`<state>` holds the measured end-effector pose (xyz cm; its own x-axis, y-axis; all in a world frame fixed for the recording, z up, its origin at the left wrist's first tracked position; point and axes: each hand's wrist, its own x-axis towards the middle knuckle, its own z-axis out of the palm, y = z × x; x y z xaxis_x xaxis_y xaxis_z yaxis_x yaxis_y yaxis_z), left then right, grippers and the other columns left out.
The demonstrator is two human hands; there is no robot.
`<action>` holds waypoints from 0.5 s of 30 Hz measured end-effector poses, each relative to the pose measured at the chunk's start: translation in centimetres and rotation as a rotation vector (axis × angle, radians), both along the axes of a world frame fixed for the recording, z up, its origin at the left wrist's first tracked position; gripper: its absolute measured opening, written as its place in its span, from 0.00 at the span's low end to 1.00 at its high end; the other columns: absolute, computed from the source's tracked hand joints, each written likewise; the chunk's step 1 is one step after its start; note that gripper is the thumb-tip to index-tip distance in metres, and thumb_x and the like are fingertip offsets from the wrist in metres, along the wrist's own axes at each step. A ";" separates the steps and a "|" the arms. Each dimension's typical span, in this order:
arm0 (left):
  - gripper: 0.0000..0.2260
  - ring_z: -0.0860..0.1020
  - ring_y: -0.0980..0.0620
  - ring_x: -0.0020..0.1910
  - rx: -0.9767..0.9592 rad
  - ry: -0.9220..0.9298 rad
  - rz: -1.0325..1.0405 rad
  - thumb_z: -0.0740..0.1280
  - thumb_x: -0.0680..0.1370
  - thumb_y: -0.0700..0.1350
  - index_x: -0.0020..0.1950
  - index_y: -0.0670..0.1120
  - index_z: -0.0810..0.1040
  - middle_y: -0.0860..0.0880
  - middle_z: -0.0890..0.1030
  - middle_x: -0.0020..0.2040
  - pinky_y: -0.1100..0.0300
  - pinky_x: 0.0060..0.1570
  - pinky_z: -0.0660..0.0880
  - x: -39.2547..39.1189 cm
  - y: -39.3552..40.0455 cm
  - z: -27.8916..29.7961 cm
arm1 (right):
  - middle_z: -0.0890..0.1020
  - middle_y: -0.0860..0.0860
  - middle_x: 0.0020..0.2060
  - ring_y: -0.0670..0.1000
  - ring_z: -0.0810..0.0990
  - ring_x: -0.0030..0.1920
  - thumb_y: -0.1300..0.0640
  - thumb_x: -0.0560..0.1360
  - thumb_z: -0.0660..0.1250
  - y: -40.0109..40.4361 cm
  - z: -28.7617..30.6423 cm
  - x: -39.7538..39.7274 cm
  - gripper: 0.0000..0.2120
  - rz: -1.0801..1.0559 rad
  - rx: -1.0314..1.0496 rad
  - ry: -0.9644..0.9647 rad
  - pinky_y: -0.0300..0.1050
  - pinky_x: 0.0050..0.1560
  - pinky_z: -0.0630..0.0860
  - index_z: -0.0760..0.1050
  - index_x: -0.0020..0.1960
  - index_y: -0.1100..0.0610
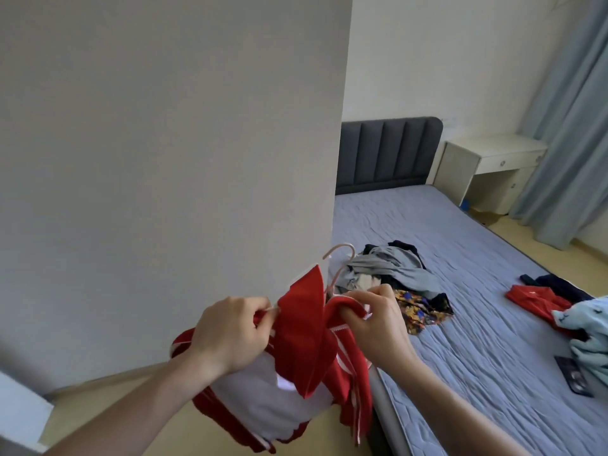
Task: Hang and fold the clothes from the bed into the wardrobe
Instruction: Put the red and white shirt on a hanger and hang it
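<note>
I hold a red jacket (302, 340) with white stripes and white lining in front of me, draped over a pink hanger (339, 255) whose hook pokes up above the collar. My left hand (230, 334) grips the jacket's left shoulder together with the hanger's end. My right hand (378, 320) pinches the jacket's right shoulder near the zip. On the bed (493, 324) lie a pile of grey and dark clothes (394, 271), a floral garment (418, 311), a red garment (539, 301) and a light blue printed one (589, 330).
A large white panel (164, 159) fills the left, close to my hands. A dark padded headboard (385, 153), a white desk (490, 166) and blue curtains (572, 126) stand at the far side. A dark flat object (574, 375) lies on the bed's right edge.
</note>
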<state>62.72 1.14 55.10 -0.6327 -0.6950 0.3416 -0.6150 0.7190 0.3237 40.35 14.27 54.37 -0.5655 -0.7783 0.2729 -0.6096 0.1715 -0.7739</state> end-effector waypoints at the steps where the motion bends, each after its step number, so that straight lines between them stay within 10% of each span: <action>1: 0.16 0.76 0.55 0.29 0.001 0.007 0.016 0.59 0.80 0.63 0.37 0.56 0.73 0.59 0.77 0.29 0.60 0.29 0.69 -0.1 0.3 -0.4 | 0.78 0.42 0.46 0.44 0.73 0.55 0.54 0.75 0.73 0.2 -0.5 0.1 0.13 -0.013 0.002 -0.073 0.45 0.54 0.76 0.84 0.46 0.33; 10: 0.11 0.80 0.58 0.42 0.185 0.062 -0.039 0.57 0.79 0.57 0.48 0.57 0.78 0.63 0.83 0.38 0.61 0.35 0.74 -2.8 5.7 -5.2 | 0.83 0.62 0.41 0.60 0.82 0.43 0.62 0.78 0.62 0.2 -1.3 3.5 0.10 -0.035 0.044 -1.227 0.54 0.49 0.79 0.81 0.44 0.61; 15: 0.10 0.81 0.55 0.48 0.307 -0.031 -0.225 0.60 0.81 0.51 0.52 0.52 0.80 0.56 0.84 0.51 0.54 0.46 0.77 -4.4 7.4 -5.9 | 0.80 0.64 0.38 0.58 0.80 0.35 0.59 0.73 0.74 0.7 -1.4 1.7 0.06 -0.053 0.149 -1.161 0.50 0.40 0.78 0.82 0.41 0.62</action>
